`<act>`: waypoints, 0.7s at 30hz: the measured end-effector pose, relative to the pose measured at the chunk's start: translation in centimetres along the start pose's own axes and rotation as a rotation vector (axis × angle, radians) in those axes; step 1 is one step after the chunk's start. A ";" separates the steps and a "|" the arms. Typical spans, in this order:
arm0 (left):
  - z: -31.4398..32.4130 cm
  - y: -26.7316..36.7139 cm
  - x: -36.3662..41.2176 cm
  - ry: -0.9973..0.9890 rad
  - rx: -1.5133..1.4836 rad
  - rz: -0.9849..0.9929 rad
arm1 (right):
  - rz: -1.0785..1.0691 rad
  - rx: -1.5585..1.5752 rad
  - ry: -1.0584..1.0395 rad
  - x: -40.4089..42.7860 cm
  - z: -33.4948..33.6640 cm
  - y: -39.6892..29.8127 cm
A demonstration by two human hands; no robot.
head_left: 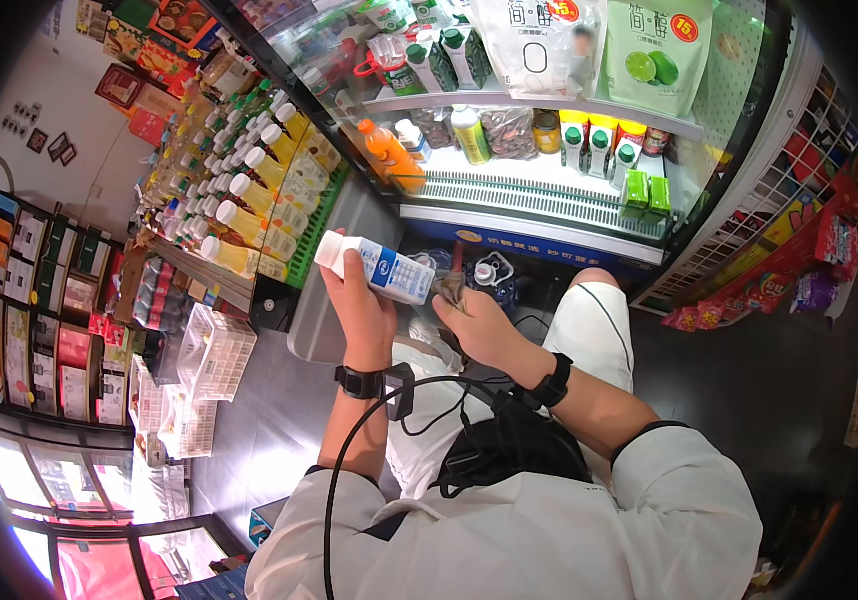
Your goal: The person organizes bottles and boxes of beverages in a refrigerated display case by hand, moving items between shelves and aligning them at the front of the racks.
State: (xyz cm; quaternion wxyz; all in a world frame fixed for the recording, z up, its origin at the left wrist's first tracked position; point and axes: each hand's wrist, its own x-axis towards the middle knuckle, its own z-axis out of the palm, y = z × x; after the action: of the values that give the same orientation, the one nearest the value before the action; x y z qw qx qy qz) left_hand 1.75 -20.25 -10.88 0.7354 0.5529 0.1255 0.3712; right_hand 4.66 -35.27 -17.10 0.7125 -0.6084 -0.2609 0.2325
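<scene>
A white and blue drink carton (397,274) with a large white cap lies tilted in my left hand (366,311), whose thumb presses on its upper side. The carton's base points right, towards my right hand (485,322). Pinched in my right hand is a crumpled grey-brown cloth (453,289), close to the carton's base; whether they touch I cannot tell. Both hands are in front of an open refrigerated display case (519,184). On its lower shelf stand an orange drink bottle (391,156), a yellow-green bottle (471,135) and several small cartons (598,148).
Rows of yellow juice bottles (249,214) fill a stand on the left. Large water jugs (494,277) sit under the case. White plastic baskets (215,352) stand on the left floor. A wire rack (763,180) with snack packets borders the right. A black cable (339,457) crosses my lap.
</scene>
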 end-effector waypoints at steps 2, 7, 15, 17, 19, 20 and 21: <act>-0.1 0.2 0.0 -0.049 -0.035 -0.017 | -0.109 0.129 0.063 0.4 -0.5 -0.1; 0.3 -0.2 -0.6 -0.134 -0.079 -0.051 | -0.009 0.239 0.257 0.7 -2.4 -1.6; 2.4 -1.2 -2.3 -0.202 0.326 0.063 | -0.599 -0.232 0.168 1.1 0.1 -5.4; 2.6 0.0 -2.5 -0.198 0.261 0.069 | -0.623 -0.353 0.076 0.6 0.2 -5.3; 3.4 1.1 -2.5 -0.157 0.110 0.087 | -0.647 -0.404 0.044 0.2 0.2 -4.7; 3.4 1.3 -2.3 -0.157 0.111 0.089 | -0.672 -0.452 0.007 0.1 0.3 -4.3; 3.2 1.5 -2.0 -0.061 0.035 0.077 | -0.676 -0.484 -0.002 -0.1 0.3 -4.2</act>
State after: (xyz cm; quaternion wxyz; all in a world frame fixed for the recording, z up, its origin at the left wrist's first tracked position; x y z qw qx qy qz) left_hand 1.60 -23.78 -8.80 0.7142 0.5813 0.0882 0.3798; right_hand 4.43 -35.76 -12.93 0.5849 -0.6381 -0.4939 -0.0820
